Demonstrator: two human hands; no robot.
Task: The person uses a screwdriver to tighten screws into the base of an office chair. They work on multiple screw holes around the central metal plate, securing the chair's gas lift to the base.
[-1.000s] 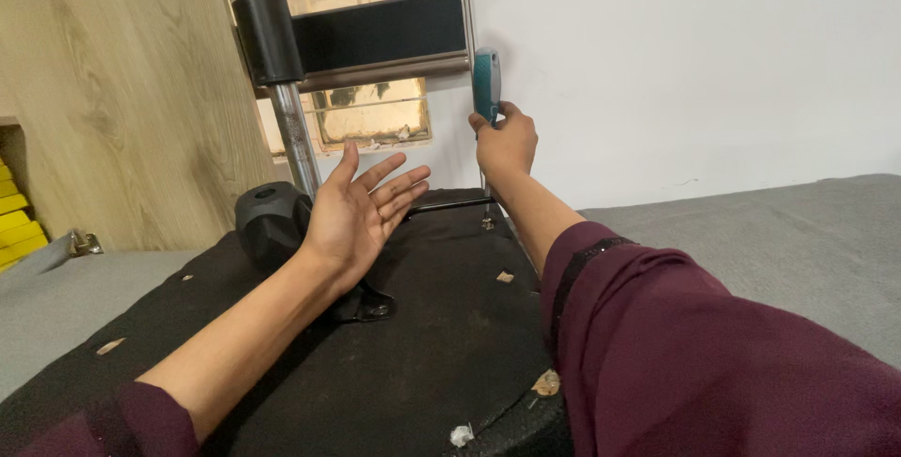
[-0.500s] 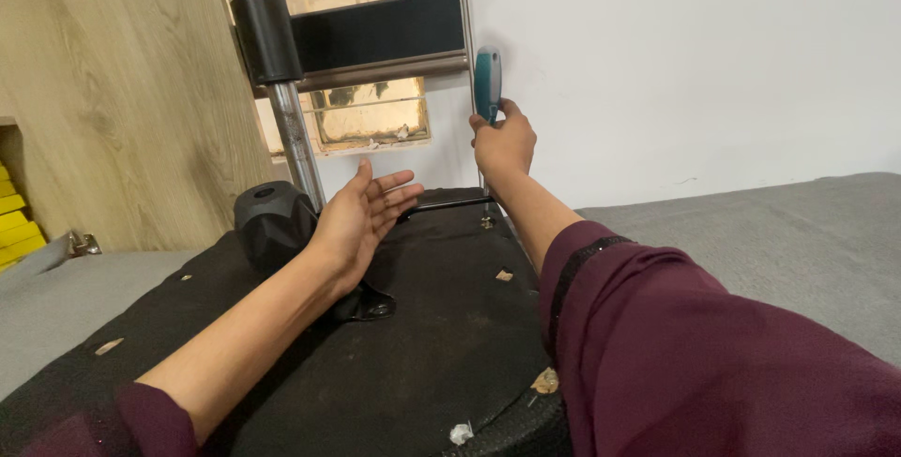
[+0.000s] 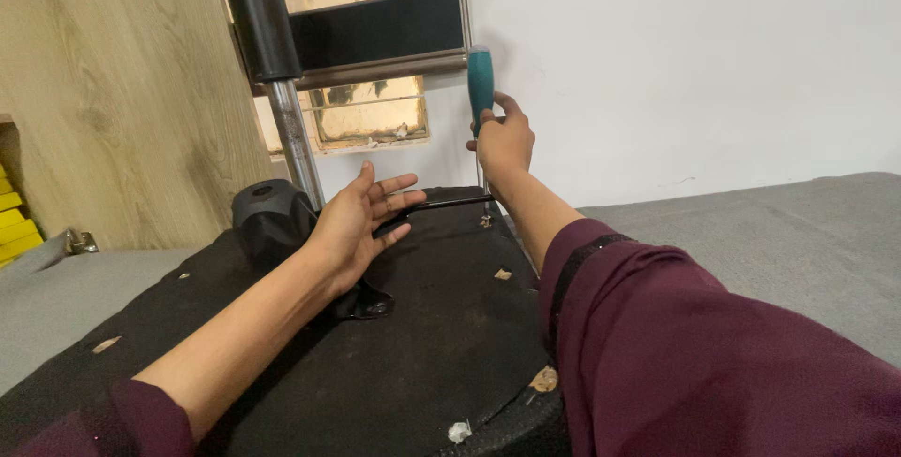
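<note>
Head view of an upturned office chair. The underside of the chair seat (image 3: pixel 413 344), black and dusty, filled the lower middle of the frame and served as the landmark. The right hand (image 3: pixel 505 143) was clenched round the lower end of the teal handle of a screwdriver (image 3: pixel 481 86), held upright above the far edge of the seat; its thin shaft ran down from below the hand toward that edge, and the tip could not be made out. The left hand (image 3: pixel 361 222) was released — fingers spread, palm turned toward the screwdriver — and hovered over the far-left part of the seat, just beside the black lever (image 3: pixel 441 204) that ran along the far edge; whether the fingertips touched the lever could not be told. Left of that hand, the black mechanism housing (image 3: pixel 267 218) stood on the seat, and from it the gas-lift column (image 3: pixel 267 44) rose — a chrome rod below, a black cylinder above. Small scraps of pale debris (image 3: pixel 544 380) lay on the near right part of the seat. Beyond the seat stood a white wall (image 3: pixel 704 63); to the far left, a light wooden panel (image 3: pixel 103 91). Grey floor covering (image 3: pixel 788 232) lay to the right of the seat.
</note>
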